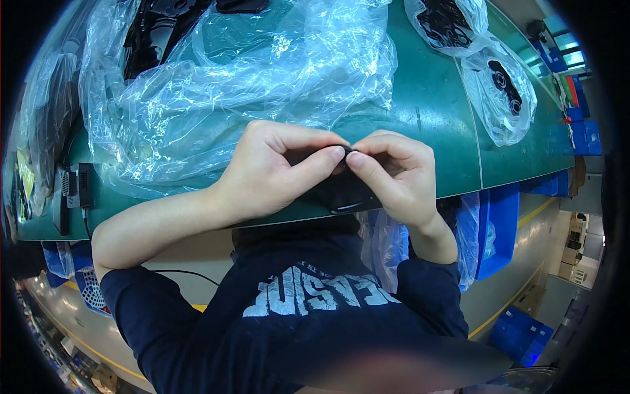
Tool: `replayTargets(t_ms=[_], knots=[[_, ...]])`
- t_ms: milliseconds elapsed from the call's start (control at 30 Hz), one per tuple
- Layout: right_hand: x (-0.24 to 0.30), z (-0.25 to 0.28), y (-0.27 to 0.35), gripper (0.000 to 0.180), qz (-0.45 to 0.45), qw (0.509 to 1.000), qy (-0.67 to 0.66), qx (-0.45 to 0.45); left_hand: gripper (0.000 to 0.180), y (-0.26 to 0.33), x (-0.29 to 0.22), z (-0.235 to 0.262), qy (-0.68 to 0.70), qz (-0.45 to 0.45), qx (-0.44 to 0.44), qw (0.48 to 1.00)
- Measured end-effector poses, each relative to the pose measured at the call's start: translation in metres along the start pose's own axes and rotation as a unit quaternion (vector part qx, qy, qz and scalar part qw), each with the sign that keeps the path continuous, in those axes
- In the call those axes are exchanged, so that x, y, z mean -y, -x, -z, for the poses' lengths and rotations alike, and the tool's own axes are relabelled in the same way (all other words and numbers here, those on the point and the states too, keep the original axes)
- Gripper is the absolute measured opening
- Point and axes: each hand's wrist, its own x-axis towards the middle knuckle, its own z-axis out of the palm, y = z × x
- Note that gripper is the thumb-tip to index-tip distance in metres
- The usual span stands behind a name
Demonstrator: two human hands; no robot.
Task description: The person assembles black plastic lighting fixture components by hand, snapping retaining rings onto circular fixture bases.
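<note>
My left hand (269, 167) and my right hand (399, 172) meet over the near edge of the green table. A small black part (348, 150) is pinched between the thumbs and fingertips of both hands. Fingers cover most of it, so its full shape cannot be told. Just below the hands shows a dark glossy piece (351, 202) with a curved edge; whether it joins the pinched part is hidden. Beyond my hands lies a large crumpled clear plastic bag (256, 92), with black moulded parts (154, 39) at its far left.
To the right, another clear bag (482, 118) holds a black part with round openings (505, 85). Black loops (446, 23) fill a bag behind it. A black box with a cable (80, 185) stands at the left table edge. A blue bin (505, 226) sits below the table at right.
</note>
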Motion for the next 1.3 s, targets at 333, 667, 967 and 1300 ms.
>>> replayTargets(t_ms=[333, 667, 967, 1300], knots=[[0.001, 0.013, -0.009, 0.018, 0.081, 0.983, 0.131, -0.097, 0.029, -0.002, 0.003, -0.003, 0.104, 0.059, 0.065, 0.991], [0.029, 0.003, -0.015, 0.017, 0.183, 0.937, 0.29, -0.069, 0.027, 0.004, 0.004, -0.007, -0.186, -0.144, -0.035, 0.971], [0.026, -0.001, -0.01, 0.02, 0.296, 0.886, 0.343, -0.101, 0.027, 0.001, 0.001, -0.005, -0.165, -0.156, -0.027, 0.973], [0.012, 0.004, -0.007, 0.016, 0.147, 0.954, 0.227, -0.131, 0.036, -0.004, 0.009, -0.006, 0.078, -0.053, -0.021, 0.995]])
